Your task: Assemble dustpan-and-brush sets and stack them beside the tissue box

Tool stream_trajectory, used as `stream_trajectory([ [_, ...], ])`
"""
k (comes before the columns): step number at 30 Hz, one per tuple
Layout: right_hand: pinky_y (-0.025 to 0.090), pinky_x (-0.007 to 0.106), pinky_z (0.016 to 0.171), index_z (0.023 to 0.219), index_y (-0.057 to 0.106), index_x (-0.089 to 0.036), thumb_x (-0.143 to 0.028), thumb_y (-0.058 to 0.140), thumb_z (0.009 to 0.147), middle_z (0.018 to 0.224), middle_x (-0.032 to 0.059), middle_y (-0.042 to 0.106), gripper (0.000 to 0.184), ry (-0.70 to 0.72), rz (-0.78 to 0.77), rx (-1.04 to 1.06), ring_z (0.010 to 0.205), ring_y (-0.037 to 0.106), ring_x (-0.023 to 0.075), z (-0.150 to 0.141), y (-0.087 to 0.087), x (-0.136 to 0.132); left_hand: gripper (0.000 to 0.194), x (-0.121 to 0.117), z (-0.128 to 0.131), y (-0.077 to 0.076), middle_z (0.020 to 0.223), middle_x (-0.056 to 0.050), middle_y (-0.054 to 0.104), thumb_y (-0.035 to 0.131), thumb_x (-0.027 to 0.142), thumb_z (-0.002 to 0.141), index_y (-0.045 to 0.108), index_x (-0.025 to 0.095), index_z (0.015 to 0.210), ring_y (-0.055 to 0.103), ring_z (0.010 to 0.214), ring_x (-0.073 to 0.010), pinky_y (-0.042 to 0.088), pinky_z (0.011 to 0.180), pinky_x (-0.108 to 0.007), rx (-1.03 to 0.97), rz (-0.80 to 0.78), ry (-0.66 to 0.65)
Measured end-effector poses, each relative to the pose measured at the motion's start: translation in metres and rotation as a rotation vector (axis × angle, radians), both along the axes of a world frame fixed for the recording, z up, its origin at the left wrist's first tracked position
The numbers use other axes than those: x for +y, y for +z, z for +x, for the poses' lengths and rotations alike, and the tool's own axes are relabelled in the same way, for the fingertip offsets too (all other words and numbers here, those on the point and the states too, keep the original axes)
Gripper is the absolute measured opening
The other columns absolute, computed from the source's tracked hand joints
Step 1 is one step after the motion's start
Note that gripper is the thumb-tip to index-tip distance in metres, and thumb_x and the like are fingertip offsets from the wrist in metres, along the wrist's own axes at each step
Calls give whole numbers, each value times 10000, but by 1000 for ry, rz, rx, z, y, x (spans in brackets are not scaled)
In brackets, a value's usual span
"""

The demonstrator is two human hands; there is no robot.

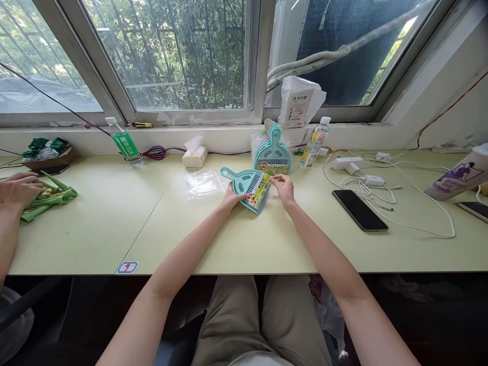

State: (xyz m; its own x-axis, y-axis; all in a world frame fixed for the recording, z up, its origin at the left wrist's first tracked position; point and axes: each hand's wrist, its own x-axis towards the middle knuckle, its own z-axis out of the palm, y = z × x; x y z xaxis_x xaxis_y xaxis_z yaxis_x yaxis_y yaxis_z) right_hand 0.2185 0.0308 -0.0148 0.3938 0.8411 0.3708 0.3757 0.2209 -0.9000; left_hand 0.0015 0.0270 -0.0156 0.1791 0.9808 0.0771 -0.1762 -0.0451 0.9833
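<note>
A teal mini dustpan-and-brush set (246, 184) with a yellow-green printed label (261, 189) is tilted above the table in front of me. My left hand (231, 197) grips it from the near left side, thumb across its front. At the label's upper right edge, the fingers of my right hand (283, 188) are pinched together on the edge. Just behind stands a stack of similar dustpan sets (272, 150), mostly teal with red and pale edges showing. Clear plastic bags (205, 183) lie flat to the left of my left hand.
A tissue pack (194, 153) and a green-labelled bottle (125, 143) stand behind on the left, another bottle (314, 142) behind on the right. A phone (360, 210), white cables and a cup (459, 173) occupy the right side. Another person's hand (19, 190) rests by green wrappings (51, 198).
</note>
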Motion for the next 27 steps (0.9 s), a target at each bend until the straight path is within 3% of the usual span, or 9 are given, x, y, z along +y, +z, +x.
stream_trajectory([
  [6, 440, 395, 937, 845, 638, -204, -414, 668, 743, 1119, 97, 619, 235, 5, -43, -22, 1021, 558, 244, -1, -3, -1, 834, -1, 1, 1, 1214, -98, 600, 895, 170, 450, 482, 202, 1175, 567, 1166, -264, 442, 1037, -464, 6, -7, 2],
  [10, 443, 406, 958, 996, 598, -213, -402, 673, 745, 1168, 92, 597, 323, -10, -94, -21, 1048, 548, 239, -1, -11, 2, 817, -1, 1, 1, 1194, -96, 614, 893, 160, 462, 474, 202, 1161, 583, 1148, -266, 461, 1024, -471, -15, -3, -13],
  [17, 558, 365, 853, 1277, 395, -266, -393, 692, 755, 1275, 90, 557, 614, 154, -144, 437, 981, 639, 207, -22, -18, 0, 812, 0, 1, 0, 1157, -79, 621, 888, 153, 469, 473, 229, 1162, 611, 1104, -264, 510, 969, -495, -84, -41, 31],
  [22, 605, 384, 806, 1134, 481, -271, -254, 678, 777, 1085, 39, 687, 408, 410, -239, 730, 929, 687, 211, -44, -16, -8, 789, -6, 2, 4, 1155, -91, 621, 888, 173, 481, 467, 222, 1147, 624, 1078, -286, 544, 905, -507, -70, -37, 20],
  [27, 621, 375, 800, 1092, 521, -260, -164, 646, 802, 1024, 21, 718, 329, 462, -259, 816, 918, 700, 200, -44, -11, -12, 790, -7, 2, 5, 1155, -88, 620, 884, 182, 486, 464, 232, 1154, 620, 1091, -298, 543, 898, -513, -67, -50, 16],
])
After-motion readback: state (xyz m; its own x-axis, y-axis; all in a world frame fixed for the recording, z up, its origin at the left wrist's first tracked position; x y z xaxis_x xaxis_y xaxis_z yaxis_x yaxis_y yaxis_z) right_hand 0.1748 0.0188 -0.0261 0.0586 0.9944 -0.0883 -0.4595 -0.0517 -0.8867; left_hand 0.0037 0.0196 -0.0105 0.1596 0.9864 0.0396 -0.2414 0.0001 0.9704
